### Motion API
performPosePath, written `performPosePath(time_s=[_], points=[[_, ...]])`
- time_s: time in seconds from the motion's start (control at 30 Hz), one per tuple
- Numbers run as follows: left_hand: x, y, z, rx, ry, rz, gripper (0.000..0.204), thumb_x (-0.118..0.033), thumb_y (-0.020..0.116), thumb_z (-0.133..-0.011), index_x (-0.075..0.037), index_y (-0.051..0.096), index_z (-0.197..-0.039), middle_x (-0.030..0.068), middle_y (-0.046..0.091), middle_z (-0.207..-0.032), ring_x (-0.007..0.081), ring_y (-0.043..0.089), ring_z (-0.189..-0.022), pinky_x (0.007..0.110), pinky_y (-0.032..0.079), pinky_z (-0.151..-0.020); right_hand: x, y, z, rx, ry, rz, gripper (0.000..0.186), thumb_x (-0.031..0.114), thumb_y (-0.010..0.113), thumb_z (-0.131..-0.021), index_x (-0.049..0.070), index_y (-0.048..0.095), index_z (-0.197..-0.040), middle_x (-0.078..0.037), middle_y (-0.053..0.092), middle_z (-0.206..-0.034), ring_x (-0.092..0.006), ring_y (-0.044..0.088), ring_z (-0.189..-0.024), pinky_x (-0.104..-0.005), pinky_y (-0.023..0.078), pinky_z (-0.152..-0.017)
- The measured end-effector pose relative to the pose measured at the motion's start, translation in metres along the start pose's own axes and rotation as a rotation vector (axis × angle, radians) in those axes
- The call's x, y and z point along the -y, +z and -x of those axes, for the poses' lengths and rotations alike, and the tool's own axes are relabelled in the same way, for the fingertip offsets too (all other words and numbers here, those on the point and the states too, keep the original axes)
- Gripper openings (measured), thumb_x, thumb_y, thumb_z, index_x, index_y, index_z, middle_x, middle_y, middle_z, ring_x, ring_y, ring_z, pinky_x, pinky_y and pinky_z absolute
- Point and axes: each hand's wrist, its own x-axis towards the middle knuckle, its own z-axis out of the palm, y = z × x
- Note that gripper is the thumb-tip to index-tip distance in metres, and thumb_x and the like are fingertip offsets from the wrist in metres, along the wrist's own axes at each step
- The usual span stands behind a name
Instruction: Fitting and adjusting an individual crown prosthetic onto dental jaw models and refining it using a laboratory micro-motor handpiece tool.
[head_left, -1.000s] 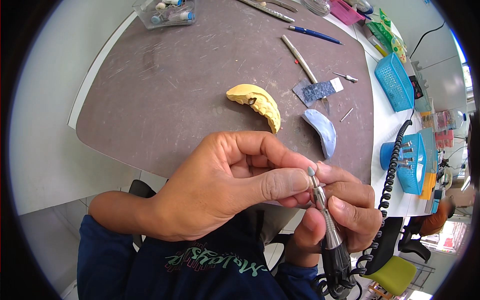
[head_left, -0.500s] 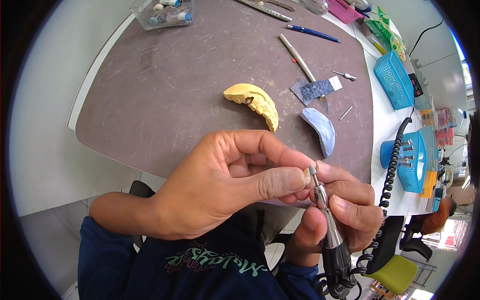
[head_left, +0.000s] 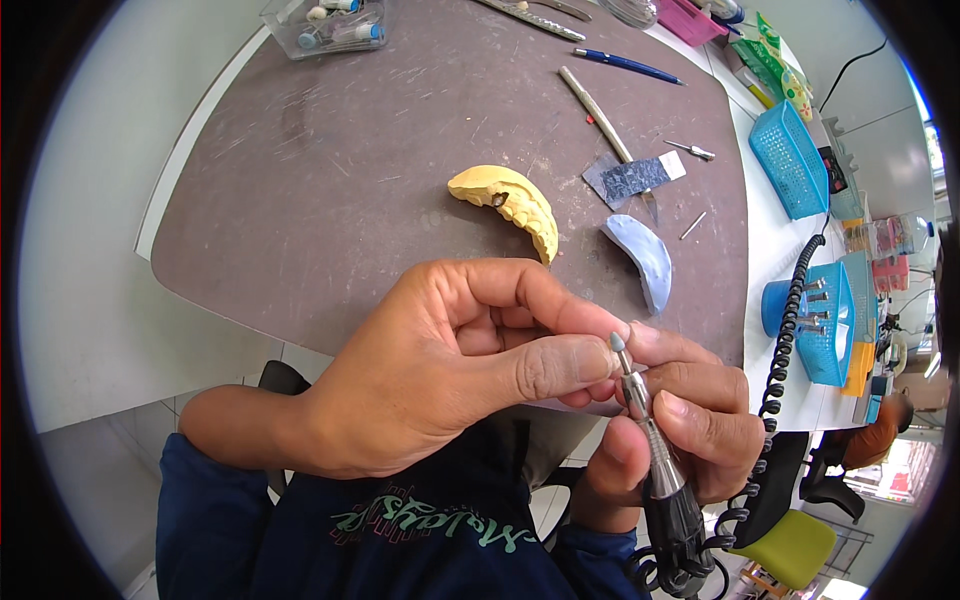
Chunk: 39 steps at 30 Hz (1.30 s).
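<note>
My left hand (head_left: pixel 440 370) is pinched shut, thumb against fingertips, on a very small piece that is almost wholly hidden. My right hand (head_left: pixel 690 425) grips a metal rotary handpiece (head_left: pixel 655 460) with a pointed grey tip; the tip touches the left fingertips. A black coiled cord (head_left: pixel 785 340) runs from the handpiece up the table's right side. Beyond the hands, a yellow dental cast (head_left: pixel 510 200) and a pale blue arch-shaped piece (head_left: pixel 640 255) lie on the dark mat (head_left: pixel 330 180).
On the mat lie a grey abrasive sheet (head_left: pixel 630 178), a long thin tool (head_left: pixel 595 100) and a blue pen (head_left: pixel 625 65). A clear box (head_left: pixel 325 20) sits at the far edge. Blue baskets (head_left: pixel 790 160) and a blue bur holder (head_left: pixel 810 320) stand to the right.
The hands have barely moved; the handpiece tip stays against the left fingertips, with the thumb shifted slightly.
</note>
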Motion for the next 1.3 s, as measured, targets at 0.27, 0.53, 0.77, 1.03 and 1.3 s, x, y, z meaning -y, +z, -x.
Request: performPosePath(time_s=[0.27,0.53,0.77,1.03,1.3], points=[[0.0002,-0.0005,-0.0004,0.0,0.015,-0.019,0.012,0.002,0.059,-0.089,-0.002,0.059,-0.1,0.0141,0.062,-0.102,0.0193,0.063,-0.09,0.03,0.054,-0.077,0.0001,0.0015,-0.0001,-0.022,0.006,0.005,0.037,0.001,0.082,-0.067,0.0,0.057,-0.095,-0.017,0.062,-0.085,-0.0356,0.067,-0.089,-0.0403,0.058,-0.078],[0.0009,-0.0009,-0.0015,0.012,0.026,-0.01,0.012,0.002,0.059,-0.088,-0.001,0.058,-0.1,0.0146,0.061,-0.103,0.0197,0.063,-0.091,0.031,0.054,-0.077,-0.0007,0.0026,0.0002,-0.039,0.0,0.01,0.036,0.001,0.081,-0.068,-0.001,0.057,-0.094,-0.016,0.062,-0.083,-0.0357,0.067,-0.088,-0.04,0.059,-0.076],[0.0003,-0.0009,-0.0006,0.005,0.009,-0.006,0.014,0.002,0.059,-0.088,0.0,0.058,-0.102,0.0149,0.061,-0.102,0.0198,0.063,-0.091,0.031,0.054,-0.078,-0.0013,0.0036,0.0011,-0.052,-0.009,0.01,0.036,-0.001,0.08,-0.068,-0.001,0.056,-0.095,-0.016,0.062,-0.084,-0.0367,0.067,-0.089,-0.0397,0.059,-0.076],[0.0011,-0.0014,-0.001,0.022,0.021,0.016,0.015,0.002,0.058,-0.088,0.0,0.058,-0.103,0.0148,0.061,-0.102,0.0191,0.063,-0.092,0.03,0.054,-0.079,-0.0012,0.0013,0.0012,-0.034,0.007,-0.028,0.038,-0.001,0.081,-0.067,0.0,0.056,-0.096,-0.016,0.062,-0.086,-0.0373,0.066,-0.091,-0.0391,0.059,-0.077],[0.0015,-0.0024,-0.001,0.035,0.035,-0.018,0.015,0.004,0.058,-0.088,0.0,0.058,-0.102,0.0148,0.06,-0.104,0.0194,0.063,-0.093,0.03,0.054,-0.079,-0.0023,0.0028,0.0005,-0.041,-0.017,-0.028,0.039,0.0,0.082,-0.066,0.0,0.057,-0.095,-0.016,0.063,-0.084,-0.0358,0.066,-0.09,-0.0383,0.059,-0.077]])
